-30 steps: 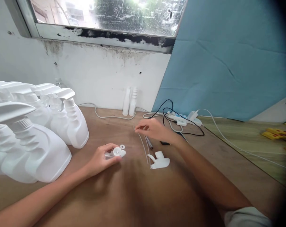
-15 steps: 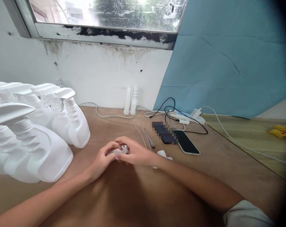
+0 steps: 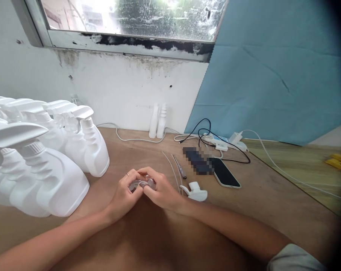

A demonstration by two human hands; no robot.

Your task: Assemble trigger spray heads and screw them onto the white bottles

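Observation:
Both hands meet low in the middle of the view, fingers curled around a small clear plastic part [image 3: 134, 185]. My left hand [image 3: 123, 194], with a ring on one finger, closes on its left side. From the right, my right hand [image 3: 164, 191] grips the same part, its thumb close to the other thumb. Fingers hide much of the part, so its full shape cannot be made out. Beside my right wrist lies a white plastic piece [image 3: 197, 194] like a sprayer head. Thin clear tubes [image 3: 172, 165] and a slim grey tool [image 3: 181, 168] rest just beyond.
White spray bottles [image 3: 60, 180] with trigger heads crowd the left of the wooden table [image 3: 131, 150]. A dark phone-like object, partly pixelated [image 3: 197, 162], and a phone [image 3: 226, 173] lie to the right. Behind them are a power strip [image 3: 219, 141] and cables. Two white pieces [image 3: 161, 122] stand against the wall.
The thumbs have come together over the part, and the round white face seen earlier is now covered. More of the white piece by my right wrist shows. The view has shifted slightly.

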